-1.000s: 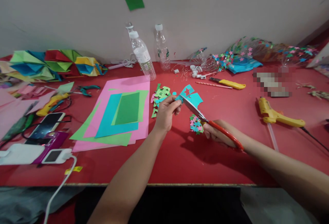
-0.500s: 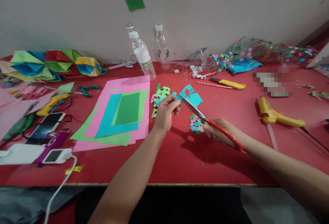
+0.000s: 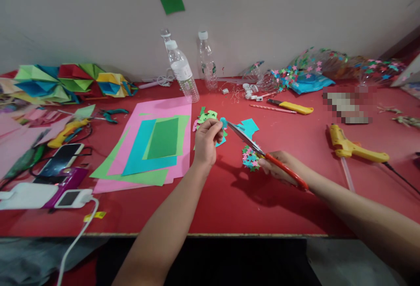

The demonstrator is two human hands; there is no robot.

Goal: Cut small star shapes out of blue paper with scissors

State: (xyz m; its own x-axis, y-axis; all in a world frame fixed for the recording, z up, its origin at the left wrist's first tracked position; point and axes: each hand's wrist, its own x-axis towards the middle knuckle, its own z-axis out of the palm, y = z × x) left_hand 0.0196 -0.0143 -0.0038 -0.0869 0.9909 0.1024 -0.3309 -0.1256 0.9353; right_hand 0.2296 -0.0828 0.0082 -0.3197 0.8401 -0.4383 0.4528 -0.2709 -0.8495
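Note:
My left hand (image 3: 206,141) is closed in a pinch at a small blue piece of paper (image 3: 224,122), partly hidden by the fingers. My right hand (image 3: 278,167) grips red-handled scissors (image 3: 285,170), whose blades point up and left, the tips just right of the blue piece. Another blue scrap (image 3: 221,142) shows below my left fingers. Behind that hand lie green and pink scraps with star-shaped holes (image 3: 206,115). Under the blades is a larger blue paper piece (image 3: 250,127), and a pile of small paper stars (image 3: 250,159) lies beside my right fingers.
Stacked coloured sheets (image 3: 160,139) lie left of my left arm. Plastic bottles (image 3: 183,74) stand along the wall. To the right are a yellow utility knife (image 3: 295,107) and a yellow glue gun (image 3: 354,146). A phone (image 3: 62,161) and a power bank (image 3: 70,199) sit at left.
My left hand has shifted slightly left, away from the blades, with the blue paper. The star-holed blue piece has gone from above the blades. The scissors have barely moved.

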